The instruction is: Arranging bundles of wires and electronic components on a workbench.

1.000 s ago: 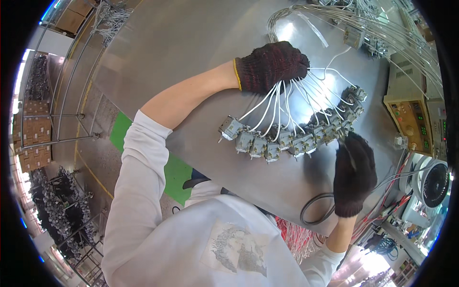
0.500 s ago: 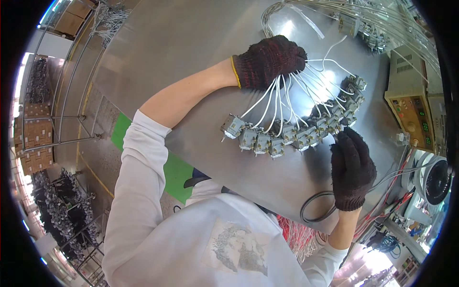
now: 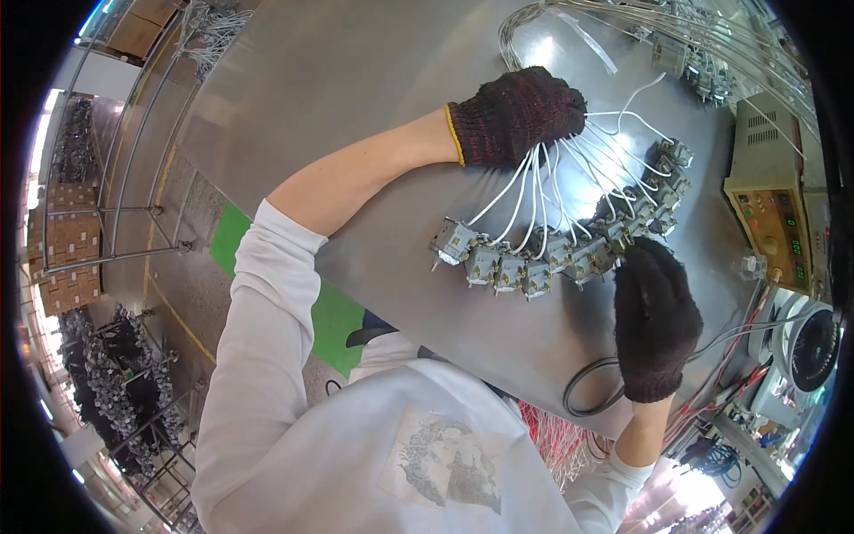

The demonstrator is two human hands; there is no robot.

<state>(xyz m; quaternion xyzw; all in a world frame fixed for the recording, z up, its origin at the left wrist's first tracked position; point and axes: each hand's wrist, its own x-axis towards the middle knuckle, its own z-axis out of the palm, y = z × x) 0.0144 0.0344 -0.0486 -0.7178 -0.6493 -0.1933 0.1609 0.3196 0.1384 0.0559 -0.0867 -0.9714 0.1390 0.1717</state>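
Note:
My left hand, in a dark knitted glove with a yellow cuff edge, is closed around a bundle of white cables. From this fist the cables fan out to a curved row of small grey box-shaped metal units lying on the metal table. My right hand, gloved in the same dark knit, is at the near side of the row, toward its right. Its fingers are bent and pressed together against the units, and whatever lies between the fingertips is hidden.
An instrument box with a lit display stands at the table's right, with a small fan below it. More cabled units lie at the far right. A black cable loop rests near the front edge. Wire racks stand left.
The cable bundle, my left hand and the row of units have shifted slightly right in the view. My right fingertips now overlap the row's near edge.

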